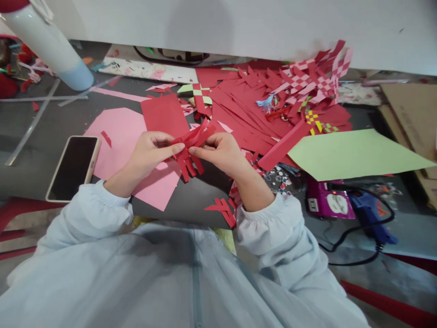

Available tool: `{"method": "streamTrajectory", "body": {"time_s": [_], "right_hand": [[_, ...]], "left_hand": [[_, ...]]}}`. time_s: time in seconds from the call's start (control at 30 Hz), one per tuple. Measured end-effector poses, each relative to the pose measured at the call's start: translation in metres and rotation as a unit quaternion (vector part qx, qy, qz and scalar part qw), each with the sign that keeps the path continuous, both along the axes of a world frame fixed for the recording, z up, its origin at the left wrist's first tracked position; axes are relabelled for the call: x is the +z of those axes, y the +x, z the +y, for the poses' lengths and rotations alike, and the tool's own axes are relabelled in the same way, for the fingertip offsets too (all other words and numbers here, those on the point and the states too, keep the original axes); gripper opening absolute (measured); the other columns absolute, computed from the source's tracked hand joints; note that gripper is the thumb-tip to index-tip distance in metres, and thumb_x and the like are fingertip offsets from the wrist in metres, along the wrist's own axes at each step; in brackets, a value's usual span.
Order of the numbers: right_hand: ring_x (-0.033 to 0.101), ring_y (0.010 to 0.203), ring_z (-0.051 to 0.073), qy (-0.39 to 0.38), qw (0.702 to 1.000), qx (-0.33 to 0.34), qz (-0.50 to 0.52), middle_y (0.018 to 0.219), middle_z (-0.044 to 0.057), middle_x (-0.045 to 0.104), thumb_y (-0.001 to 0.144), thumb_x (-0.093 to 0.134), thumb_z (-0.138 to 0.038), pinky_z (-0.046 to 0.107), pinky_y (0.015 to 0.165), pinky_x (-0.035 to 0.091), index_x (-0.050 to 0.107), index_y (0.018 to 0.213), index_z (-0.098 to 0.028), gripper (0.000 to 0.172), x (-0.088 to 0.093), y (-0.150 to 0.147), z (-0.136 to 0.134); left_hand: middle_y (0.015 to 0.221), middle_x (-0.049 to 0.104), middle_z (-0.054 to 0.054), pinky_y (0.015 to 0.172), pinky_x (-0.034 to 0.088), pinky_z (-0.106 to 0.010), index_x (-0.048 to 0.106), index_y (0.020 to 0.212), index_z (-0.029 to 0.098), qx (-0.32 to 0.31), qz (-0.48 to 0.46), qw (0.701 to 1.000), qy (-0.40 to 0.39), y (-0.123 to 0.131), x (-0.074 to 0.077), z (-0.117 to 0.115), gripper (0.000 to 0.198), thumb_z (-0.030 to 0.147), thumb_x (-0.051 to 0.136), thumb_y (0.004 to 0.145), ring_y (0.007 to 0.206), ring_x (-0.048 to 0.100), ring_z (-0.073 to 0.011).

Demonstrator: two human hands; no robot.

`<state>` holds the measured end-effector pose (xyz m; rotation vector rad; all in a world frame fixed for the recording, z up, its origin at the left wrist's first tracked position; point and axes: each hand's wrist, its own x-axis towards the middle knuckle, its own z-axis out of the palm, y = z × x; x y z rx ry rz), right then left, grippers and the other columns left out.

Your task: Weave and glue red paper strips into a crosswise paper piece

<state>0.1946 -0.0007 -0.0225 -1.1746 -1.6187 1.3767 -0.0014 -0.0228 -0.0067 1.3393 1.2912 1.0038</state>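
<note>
Head view: red paper strips [189,148], interlaced, ends splayed, between both hands.

At frame centre, the left hand [150,152] and right hand [221,152] pinch red paper strips [191,148] above a pink sheet [123,132].

Head camera looks steeply down, close over the table [41,150].

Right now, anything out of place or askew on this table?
No damage. The phone lies at the near edge of the table, and the green sheet juts past it. Red scraps lie loose near the left hand and right hand, which pinch the red paper strips.
</note>
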Motion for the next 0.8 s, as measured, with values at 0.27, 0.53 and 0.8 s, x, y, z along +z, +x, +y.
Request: {"method": "streamTrajectory", "body": {"time_s": [0.27, 0.53, 0.8], "right_hand": [[0.024, 0.052, 0.005, 0.013, 1.0, -0.024, 0.013, 0.05, -0.007, 0.029, 0.07, 0.078, -0.047, 0.026, 0.049, 0.017, 0.044, 0.048, -0.02, 0.049, 0.0008, 0.0034, 0.0026], [0.023, 0.046, 0.004, -0.069, 0.985, -0.072, 0.138, 0.046, -0.008, 0.034, 0.052, 0.087, -0.064, 0.026, 0.044, 0.016, 0.059, 0.054, -0.018, 0.053, -0.0036, -0.0035, 0.0023], [0.016, 0.039, 0.001, -0.112, 0.972, -0.091, 0.187, 0.041, -0.012, 0.022, 0.045, 0.091, -0.063, 0.024, 0.04, 0.011, 0.038, 0.045, -0.022, 0.067, -0.0002, -0.0024, 0.0028]], "left_hand": [[0.056, 0.063, 0.0, 0.049, 0.04, -0.022, 0.073, 0.061, 0.016, 0.002, -0.011, 1.0, -0.02, 0.0005, 0.0036, -0.0019, 0.027, 0.039, 0.086, 0.069, 0.051, 0.05, -0.0083], [0.066, 0.072, -0.003, 0.058, 0.054, -0.026, 0.077, 0.068, 0.016, 0.018, -0.122, 0.986, -0.115, 0.0021, -0.0027, -0.0021, 0.027, 0.038, 0.092, 0.063, 0.056, 0.063, -0.0123], [0.067, 0.074, -0.004, 0.059, 0.055, -0.023, 0.079, 0.069, 0.016, 0.018, -0.119, 0.987, -0.106, 0.0006, -0.002, 0.0, 0.028, 0.039, 0.093, 0.063, 0.058, 0.065, -0.0115]]}}
